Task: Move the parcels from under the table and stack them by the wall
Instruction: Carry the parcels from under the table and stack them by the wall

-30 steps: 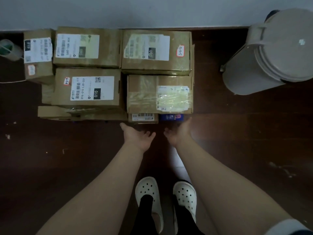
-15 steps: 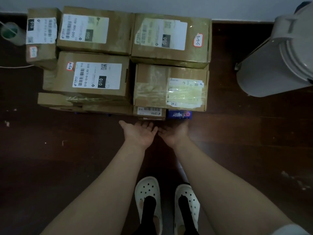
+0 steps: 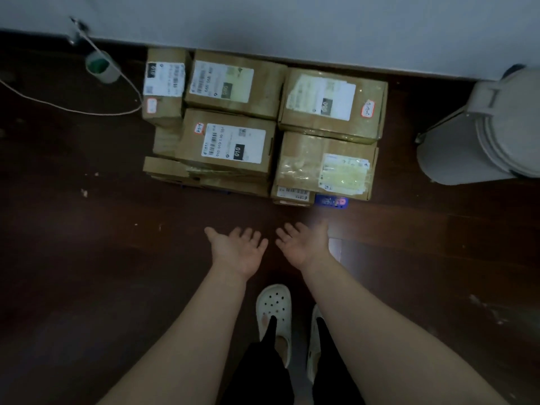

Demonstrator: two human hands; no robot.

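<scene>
Several brown cardboard parcels with white shipping labels sit stacked on the dark floor against the white wall (image 3: 292,27). The front left parcel (image 3: 225,144) carries a "010" label. The front right parcel (image 3: 324,165) has a yellowish taped label. Behind them lie the rear left parcel (image 3: 233,83) and the rear right parcel (image 3: 333,103). A narrow parcel (image 3: 163,86) stands at the far left. A small blue box (image 3: 330,201) peeks out under the front right parcel. My left hand (image 3: 238,251) and my right hand (image 3: 304,244) hover palm-up, fingers spread, in front of the stack, holding nothing.
A grey lidded bin (image 3: 482,133) stands right of the stack by the wall. A green-lined cup (image 3: 102,68) and a thin cord (image 3: 58,105) lie at the left. My white clogs (image 3: 273,314) are on the dark wooden floor below my hands.
My hands have drawn back from the stack's front edge and spread slightly apart. The view has pulled away and swung right, showing more wall and floor.
</scene>
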